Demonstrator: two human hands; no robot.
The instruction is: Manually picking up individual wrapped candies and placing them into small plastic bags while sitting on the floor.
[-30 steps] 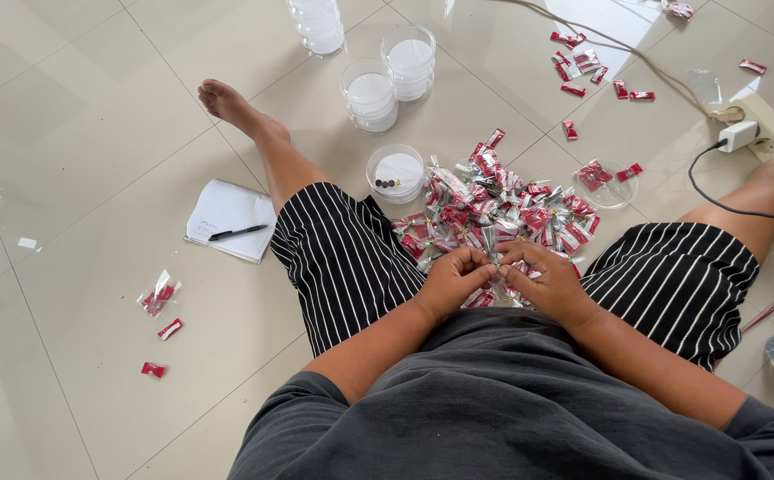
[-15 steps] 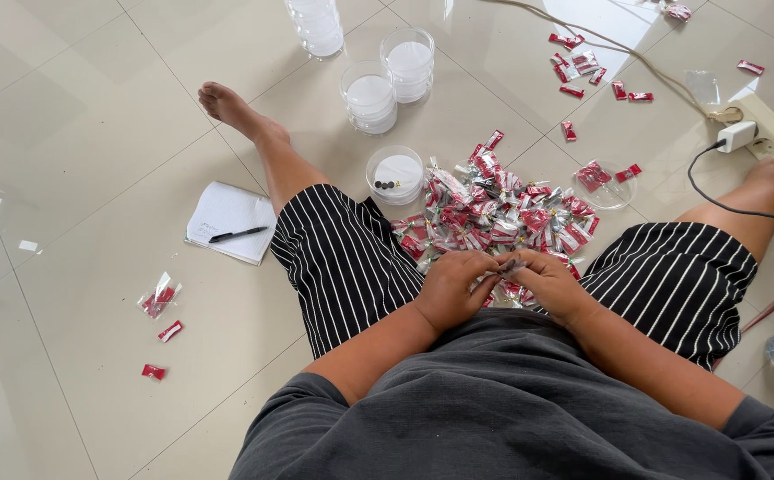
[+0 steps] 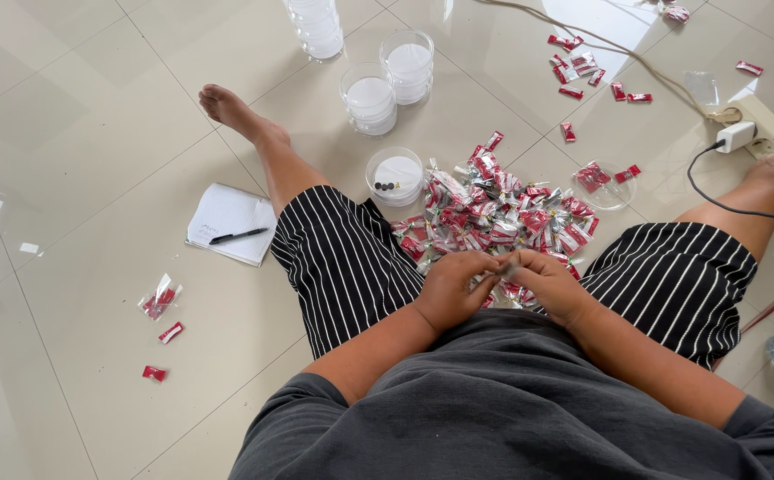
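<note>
Item: small red-and-silver sachet point(image 3: 504, 267), pinched between both hands just above the near edge of the sachet pile point(image 3: 502, 209), between the person's spread legs on the tiled floor point(image 3: 93, 133).

Handling, as judged: very light, thin, soft film; it likely crinkles and slips between dry fingers. Best taken at a sealed end or corner, where the film is flat and stiffer, not across the filled middle. Not fragile in the breaking sense, though the contents looked tiny and easily lost.

Left hand point(image 3: 453, 289): fingers curled inward, thumb and forefinger closed on the sachet's left end; wrist bent down, forearm resting over the left thigh.

Right hand point(image 3: 547, 283): fingers likewise clenched on the sachet's right end, knuckles up, touching the left hand at the fingertips. How much of the sachet each hand covered could not be told; most of it was hidden.

Surroundings:
- 1 shallow clear round tub point(image 3: 396, 175), holding a few small dark pieces, just beside the pile's left edge.
- 2 stacks of clear tubs with white contents point(image 3: 371, 98) point(image 3: 407, 64), further off.
- 1 notepad point(image 3: 228, 222) with a black pen point(image 3: 237, 236) lying on it, left of the left leg.
- Loose sachets point(image 3: 160, 302) scattered at far left, well apart from the pile.
- Power strip point(image 3: 765, 129) with a plugged cable, upper right.
</note>
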